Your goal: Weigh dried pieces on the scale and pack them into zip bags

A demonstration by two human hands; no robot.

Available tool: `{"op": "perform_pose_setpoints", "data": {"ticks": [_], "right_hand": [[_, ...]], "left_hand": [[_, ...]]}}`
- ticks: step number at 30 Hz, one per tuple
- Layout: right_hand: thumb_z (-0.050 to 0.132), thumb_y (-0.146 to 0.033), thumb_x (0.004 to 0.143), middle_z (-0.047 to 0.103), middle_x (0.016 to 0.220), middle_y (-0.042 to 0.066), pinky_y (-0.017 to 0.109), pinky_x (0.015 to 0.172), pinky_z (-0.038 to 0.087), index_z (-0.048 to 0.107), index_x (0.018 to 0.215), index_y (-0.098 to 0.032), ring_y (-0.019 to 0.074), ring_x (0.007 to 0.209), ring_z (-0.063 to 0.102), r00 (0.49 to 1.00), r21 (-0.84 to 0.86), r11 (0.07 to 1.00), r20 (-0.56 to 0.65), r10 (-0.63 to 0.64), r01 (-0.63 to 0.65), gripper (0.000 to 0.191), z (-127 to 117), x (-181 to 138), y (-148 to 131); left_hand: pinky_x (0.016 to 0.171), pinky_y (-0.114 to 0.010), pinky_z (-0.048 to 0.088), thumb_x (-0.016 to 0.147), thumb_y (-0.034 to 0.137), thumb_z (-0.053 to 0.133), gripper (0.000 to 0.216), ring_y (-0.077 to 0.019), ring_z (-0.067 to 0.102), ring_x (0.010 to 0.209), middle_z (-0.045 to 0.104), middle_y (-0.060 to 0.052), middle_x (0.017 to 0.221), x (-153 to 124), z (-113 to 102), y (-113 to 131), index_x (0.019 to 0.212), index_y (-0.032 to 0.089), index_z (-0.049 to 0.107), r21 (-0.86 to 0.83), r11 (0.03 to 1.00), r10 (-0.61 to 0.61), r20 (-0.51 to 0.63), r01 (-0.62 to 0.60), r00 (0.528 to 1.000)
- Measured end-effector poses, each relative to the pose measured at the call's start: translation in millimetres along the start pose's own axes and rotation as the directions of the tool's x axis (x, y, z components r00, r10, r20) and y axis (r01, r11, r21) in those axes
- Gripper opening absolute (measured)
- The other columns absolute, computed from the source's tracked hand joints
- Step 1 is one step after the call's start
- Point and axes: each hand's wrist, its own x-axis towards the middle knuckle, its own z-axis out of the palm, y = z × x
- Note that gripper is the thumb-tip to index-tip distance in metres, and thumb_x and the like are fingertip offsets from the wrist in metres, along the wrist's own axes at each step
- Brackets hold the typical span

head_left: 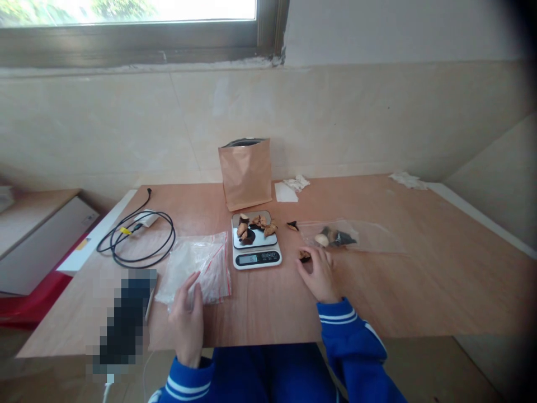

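My right hand (321, 273) rests on the table with thumb and fingers closed round a dried, curled brown piece (304, 256). Left of it stands a white digital scale (258, 261) with several similar brown and dark pieces (268, 225) on its plate. Its display is lit, but I cannot read it surely. A small dark piece (292, 225) lies beyond my right hand, beside a clear zip bag (377, 238) holding pale and dark pieces (331, 237). My left hand (187, 313) is open, fingers apart, over the near edge of a stack of clear zip bags (193, 260).
An open brown paper pouch (246, 176) stands upright behind the scale. White paper (286, 192) and crumpled tissue (297, 182) lie beside it. On the left are a coiled black cable (115, 260) and a blurred-out phone (126, 319) with a white cord.
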Motion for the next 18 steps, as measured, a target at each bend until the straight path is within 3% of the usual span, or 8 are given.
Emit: {"op": "perform_pose_setpoints", "data": {"ticks": [4, 9, 14, 18], "right_hand": [[0.052, -0.020, 0.079, 0.061, 0.105, 0.010, 0.047, 0.083, 0.035, 0.057, 0.110, -0.023, 0.0315, 0.102, 0.050, 0.999, -0.097, 0.995, 0.000, 0.035, -0.034, 0.032, -4.8, -5.4, -5.9], [0.051, -0.020, 0.080, 0.058, 0.112, 0.014, 0.054, 0.088, 0.032, 0.056, 0.111, -0.021, 0.0349, 0.106, 0.048, 0.994, -0.133, 0.990, -0.109, 0.023, -0.037, 0.032, -6.2, -20.2, -20.1], [0.045, -0.022, 0.087, 0.055, 0.116, 0.012, 0.050, 0.089, 0.037, 0.055, 0.113, -0.023, 0.0313, 0.107, 0.049, 0.993, 0.007, 0.998, -0.105, -0.057, 0.058, 0.028, -5.1, -28.6, -49.4], [0.046, -0.020, 0.088, 0.052, 0.124, 0.011, 0.045, 0.089, 0.039, 0.052, 0.122, -0.024, 0.0285, 0.110, 0.050, 0.984, 0.125, 0.977, 0.004, -0.177, 0.175, 0.034, -0.8, -4.4, -88.0]], "left_hand": [[0.104, -0.040, 0.042, 0.089, 0.041, 0.049, 0.037, -0.0238, 0.057, 0.116, 0.065, -0.007, 0.120, -0.1, -14.3, 22.3, 0.118, 0.021, 0.061, -0.075, 0.997, -0.042, -0.108, 0.034, 0.993], [0.106, -0.040, 0.040, 0.090, 0.038, 0.050, 0.036, -0.0229, 0.056, 0.118, 0.063, -0.008, 0.123, -11.2, -18.9, 44.2, 0.118, 0.019, 0.061, -0.197, 0.980, 0.003, -0.122, -0.027, 0.993], [0.105, -0.040, 0.041, 0.090, 0.035, 0.050, 0.031, -0.0220, 0.055, 0.119, 0.061, -0.007, 0.124, -21.6, -13.4, 48.5, 0.115, 0.021, 0.062, -0.206, 0.975, 0.070, -0.075, -0.084, 0.995], [0.105, -0.041, 0.040, 0.091, 0.035, 0.049, 0.031, -0.0221, 0.053, 0.119, 0.060, -0.007, 0.123, -22.2, -13.7, 45.2, 0.116, 0.022, 0.062, -0.163, 0.982, 0.080, -0.092, -0.095, 0.993]]}}
